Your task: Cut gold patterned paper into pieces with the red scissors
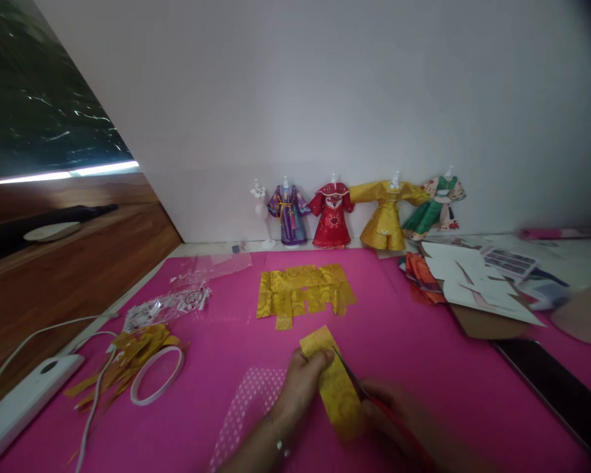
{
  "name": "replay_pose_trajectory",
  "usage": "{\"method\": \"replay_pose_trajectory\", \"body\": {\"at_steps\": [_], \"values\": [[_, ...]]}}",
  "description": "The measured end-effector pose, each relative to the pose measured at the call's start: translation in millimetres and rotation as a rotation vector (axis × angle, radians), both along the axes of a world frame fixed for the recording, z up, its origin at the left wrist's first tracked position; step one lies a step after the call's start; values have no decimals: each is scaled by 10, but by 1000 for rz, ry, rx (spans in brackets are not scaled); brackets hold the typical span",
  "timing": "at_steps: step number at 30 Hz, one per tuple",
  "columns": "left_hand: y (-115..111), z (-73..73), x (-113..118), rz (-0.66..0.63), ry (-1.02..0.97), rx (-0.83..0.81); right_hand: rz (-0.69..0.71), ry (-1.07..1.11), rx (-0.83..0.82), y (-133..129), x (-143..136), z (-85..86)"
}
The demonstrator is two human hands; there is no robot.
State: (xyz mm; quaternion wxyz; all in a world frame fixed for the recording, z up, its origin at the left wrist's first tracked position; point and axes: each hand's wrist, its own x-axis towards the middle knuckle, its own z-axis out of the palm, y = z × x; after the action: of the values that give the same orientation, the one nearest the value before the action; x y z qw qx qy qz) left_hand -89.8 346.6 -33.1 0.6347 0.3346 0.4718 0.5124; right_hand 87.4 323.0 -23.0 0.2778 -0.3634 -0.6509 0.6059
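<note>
My left hand (303,378) grips a strip of yellow patterned fabric (337,394) near its upper end, thumb on top. Scissors (349,371) with dark blades and red handles are in my right hand (389,410), which is closed round them and blurred. Their blades lie along the right side of the strip, and the tips reach close to my left thumb. Just beyond my hands, several cut pieces of the same yellow fabric (305,292) lie flat on the pink mat (384,309).
Doll dresses in purple (288,213), red (331,217), yellow (387,210) and green (423,217) stand along the wall. Left are yellow scraps (138,348), a white tape ring (136,387) and a power strip (29,404). Papers (477,279) and a dark phone-like slab (556,387) lie right.
</note>
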Motion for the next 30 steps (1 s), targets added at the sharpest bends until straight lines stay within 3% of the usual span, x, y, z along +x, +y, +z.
{"method": "replay_pose_trajectory", "body": {"at_steps": [11, 30], "values": [[-19, -5, 7, -7, 18, -3, 14, 53, -11, -3, 0, 93], [-37, 64, 43, -4, -14, -23, -19, 16, -21, -25, -12, 15]]}}
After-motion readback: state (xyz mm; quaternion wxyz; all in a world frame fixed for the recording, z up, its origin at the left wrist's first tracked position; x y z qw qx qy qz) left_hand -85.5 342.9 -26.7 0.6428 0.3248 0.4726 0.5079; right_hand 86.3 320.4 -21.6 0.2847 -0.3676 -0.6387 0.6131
